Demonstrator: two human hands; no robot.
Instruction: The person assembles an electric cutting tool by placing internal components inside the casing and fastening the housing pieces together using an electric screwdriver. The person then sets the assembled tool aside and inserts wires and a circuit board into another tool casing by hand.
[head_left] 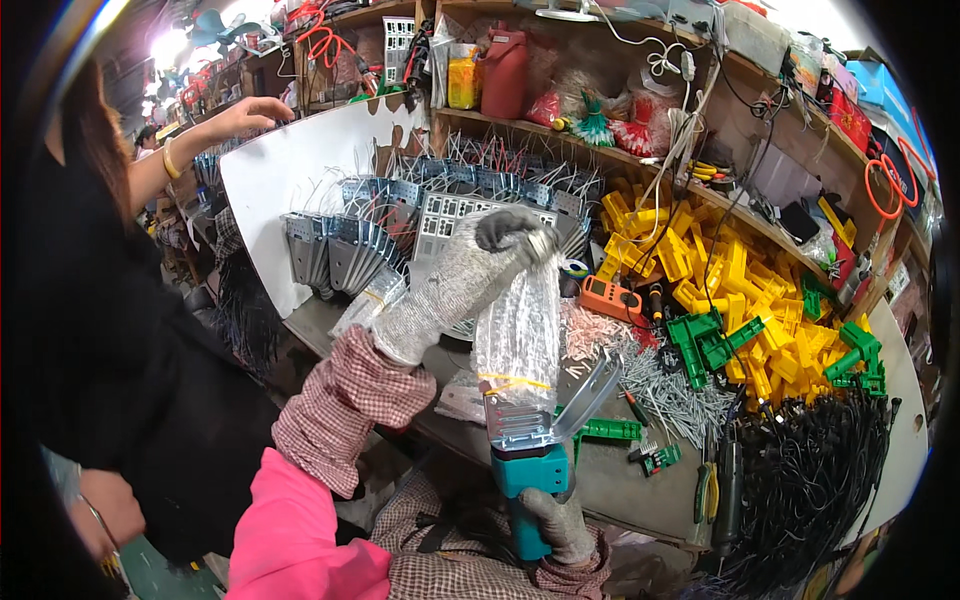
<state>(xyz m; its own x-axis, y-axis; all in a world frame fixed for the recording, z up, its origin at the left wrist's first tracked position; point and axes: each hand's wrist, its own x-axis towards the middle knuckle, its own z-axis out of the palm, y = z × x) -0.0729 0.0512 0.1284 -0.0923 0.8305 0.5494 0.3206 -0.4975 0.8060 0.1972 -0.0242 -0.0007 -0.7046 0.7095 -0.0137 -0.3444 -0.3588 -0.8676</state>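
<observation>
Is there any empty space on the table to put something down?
There's a bare grey patch of table between the teal tool and the pliers, just below the green part. A thin pale strip shows right of the black cables. It's crowded around the yellow pieces and silver screws.

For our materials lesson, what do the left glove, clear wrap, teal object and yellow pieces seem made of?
Left glove: seemingly knitted yarn, fibre unclear, matt; speckled grey, textured surface.
Clear wrap: probably thin plastic, glossy; transparent, crinkled highlights.
Teal object: likely hard plastic, low sheen; crisp edges, even colour.
Yellow pieces: probably moulded plastic, slightly shiny; uniform colour, repeated shapes.
</observation>
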